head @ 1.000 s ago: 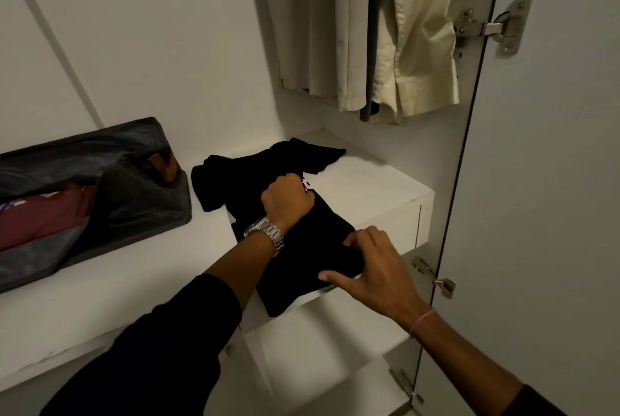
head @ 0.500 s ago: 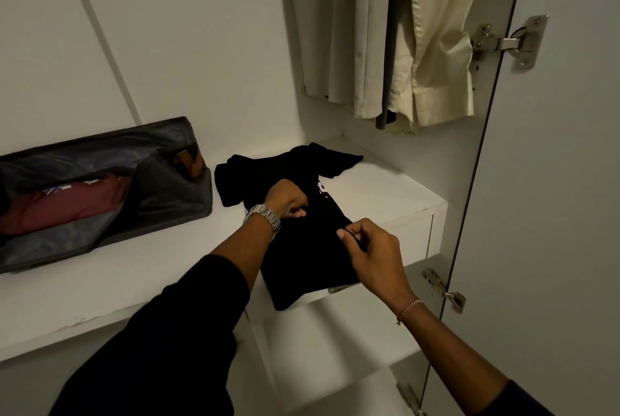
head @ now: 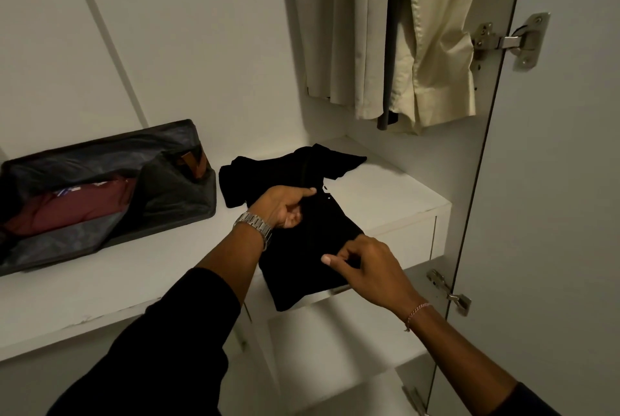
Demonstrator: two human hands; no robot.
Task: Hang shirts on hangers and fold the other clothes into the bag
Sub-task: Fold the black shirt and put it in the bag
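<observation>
My right hand (head: 372, 268) pinches the near edge of a soft black cloth garment (head: 302, 234), thumb and fingers pressed together on the fabric. My left hand (head: 285, 207) grips its middle, forefinger extended. The garment lies on a white wardrobe shelf (head: 385, 194), its lower end overhanging the front edge. An open dark fabric bag (head: 161, 194) sits just left. I judge the overhanging end could drag the garment off if either grip slackens.

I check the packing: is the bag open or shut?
Open: the bag gapes, and a folded maroon garment shows inside.
</observation>
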